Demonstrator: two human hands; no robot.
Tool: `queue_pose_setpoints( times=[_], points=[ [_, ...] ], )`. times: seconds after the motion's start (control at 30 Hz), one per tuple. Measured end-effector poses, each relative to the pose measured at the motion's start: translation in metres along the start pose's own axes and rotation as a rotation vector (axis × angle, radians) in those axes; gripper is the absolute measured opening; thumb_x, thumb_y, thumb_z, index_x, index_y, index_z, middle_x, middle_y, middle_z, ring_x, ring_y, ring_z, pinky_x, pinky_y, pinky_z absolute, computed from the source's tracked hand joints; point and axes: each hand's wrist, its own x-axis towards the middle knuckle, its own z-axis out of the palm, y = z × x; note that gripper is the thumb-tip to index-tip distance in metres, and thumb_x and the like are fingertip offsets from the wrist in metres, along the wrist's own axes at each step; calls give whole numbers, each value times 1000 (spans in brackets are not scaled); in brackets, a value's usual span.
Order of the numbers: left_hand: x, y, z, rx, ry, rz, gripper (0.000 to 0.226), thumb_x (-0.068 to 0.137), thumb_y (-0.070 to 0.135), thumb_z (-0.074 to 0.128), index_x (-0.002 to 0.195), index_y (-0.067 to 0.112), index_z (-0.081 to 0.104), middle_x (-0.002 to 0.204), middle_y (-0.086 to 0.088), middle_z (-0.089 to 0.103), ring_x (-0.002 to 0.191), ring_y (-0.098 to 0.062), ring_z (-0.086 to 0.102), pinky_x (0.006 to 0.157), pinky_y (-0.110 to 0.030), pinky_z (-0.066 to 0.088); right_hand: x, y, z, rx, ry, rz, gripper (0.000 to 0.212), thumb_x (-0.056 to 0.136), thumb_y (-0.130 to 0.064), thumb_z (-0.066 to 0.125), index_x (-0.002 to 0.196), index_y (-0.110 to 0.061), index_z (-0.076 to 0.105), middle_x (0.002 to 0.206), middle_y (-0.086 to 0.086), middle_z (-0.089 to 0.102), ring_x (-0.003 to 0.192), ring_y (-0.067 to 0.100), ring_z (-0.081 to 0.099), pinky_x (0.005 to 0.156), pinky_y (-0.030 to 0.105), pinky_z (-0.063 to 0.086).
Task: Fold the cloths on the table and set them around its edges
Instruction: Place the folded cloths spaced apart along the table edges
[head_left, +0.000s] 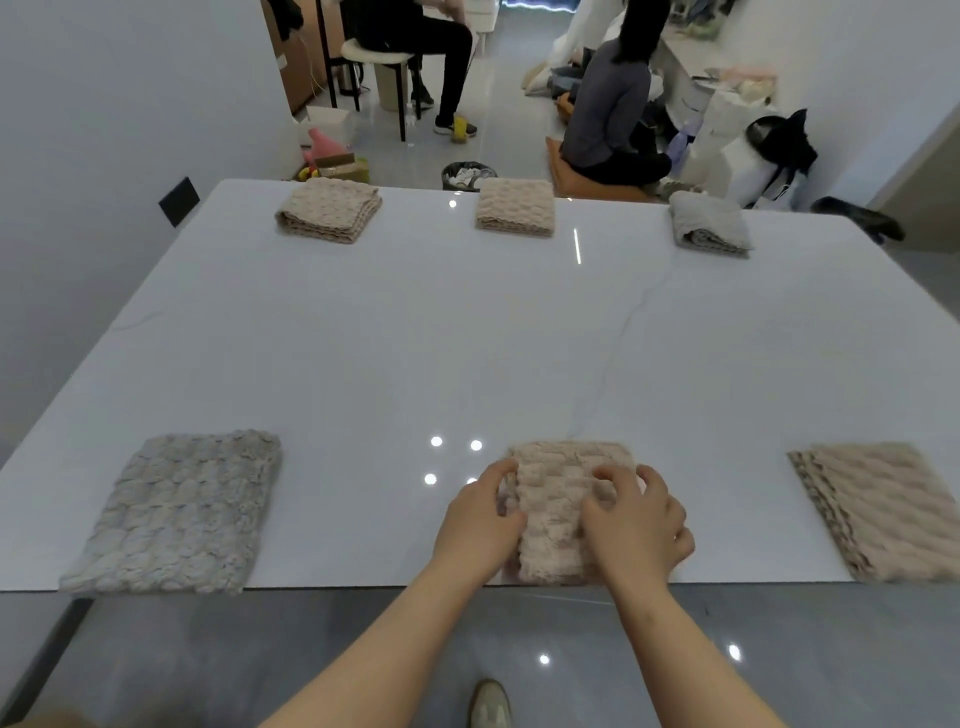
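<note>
A person stands at the near edge of a white table (363, 332), six cloths laid around its rim. At 8 o'clock a grey cloth (176, 514) lies folded flat; at 11 o'clock sits a beige folded cloth (330, 209). At 6 o'clock the left hand (480, 525) curls around the left edge of the beige cloth being worked (558, 514), thumb on top, while the right hand (636, 519) presses down on it with fingers spread and loosely bent — neither hand lifts it. At 12 o'clock rests another beige cloth (515, 207), at 1 o'clock a grey folded cloth (709, 224), and at 4 o'clock a beige striped cloth (883, 509). To finish this fold well, the hands would likely square the edges with the table rim and smooth the plush top flat. No brand, label or writing can be read anywhere.
</note>
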Motion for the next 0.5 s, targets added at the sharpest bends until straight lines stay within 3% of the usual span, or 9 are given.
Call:
queue_pose_setpoints(
  times=[0.13,0.27,0.5],
  points=[
    [6,5,14,23,21,15,59,85,15,55,138,33,37,132,-1,50,117,-14,50,90,-18,36,8,19,0,120,-119,12,41,84,-23,51,122,-37,52,147,0,31,130,28,32,107,44,25],
    [8,3,17,22,92,-4,55,85,12,58,135,30,43,131,-1,52,118,-15,52,92,-19,38,13,25,2,243,-162,-75,40,83,-17,52,121,-30,56,138,2,40,124,26,40,103,41,37],
    [7,-6,16,-11,167,-38,55,81,11,61,130,30,48,128,0,54,111,-14,54,88,-21,39,14,28,2,340,-217,-127,40,82,-14,55,119,-28,57,135,2,41,124,22,40,104,35,36]
  ],
)
